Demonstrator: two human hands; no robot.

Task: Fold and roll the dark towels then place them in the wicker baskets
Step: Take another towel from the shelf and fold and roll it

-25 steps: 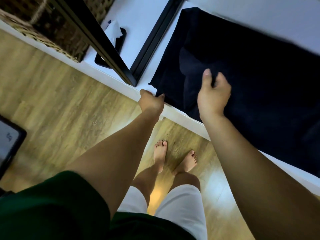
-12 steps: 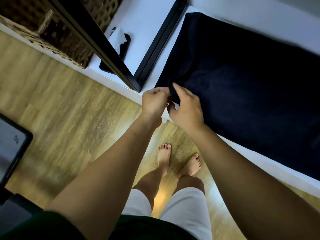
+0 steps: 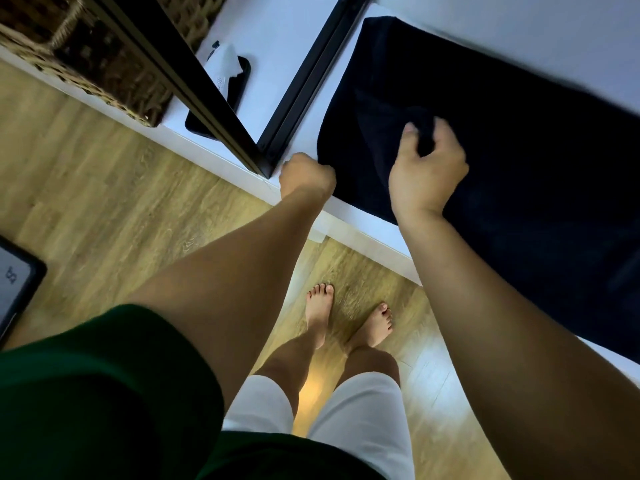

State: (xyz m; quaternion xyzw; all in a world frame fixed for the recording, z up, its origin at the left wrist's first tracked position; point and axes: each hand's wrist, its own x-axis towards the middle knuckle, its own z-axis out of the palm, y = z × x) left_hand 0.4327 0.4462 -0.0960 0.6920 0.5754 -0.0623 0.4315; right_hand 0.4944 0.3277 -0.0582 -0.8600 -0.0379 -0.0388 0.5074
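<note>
A dark navy towel (image 3: 512,161) lies spread on the white table (image 3: 367,226), filling the right half of the view. My left hand (image 3: 306,178) is curled at the towel's near left corner by the table edge and appears to grip that corner. My right hand (image 3: 427,171) is further right on the towel, pinching a raised fold of cloth between thumb and fingers. A wicker basket (image 3: 86,60) stands at the top left on the same table.
A black metal frame (image 3: 214,98) crosses the table between basket and towel. A black tray with white paper (image 3: 225,81) sits behind it. A dark device (image 3: 17,292) lies on the wooden floor at left. My bare feet (image 3: 346,317) stand by the table edge.
Half a second ago both hands met at the towel's near left corner. My right hand has since moved right and up onto the towel with a pinch of cloth; the left stays at the corner.
</note>
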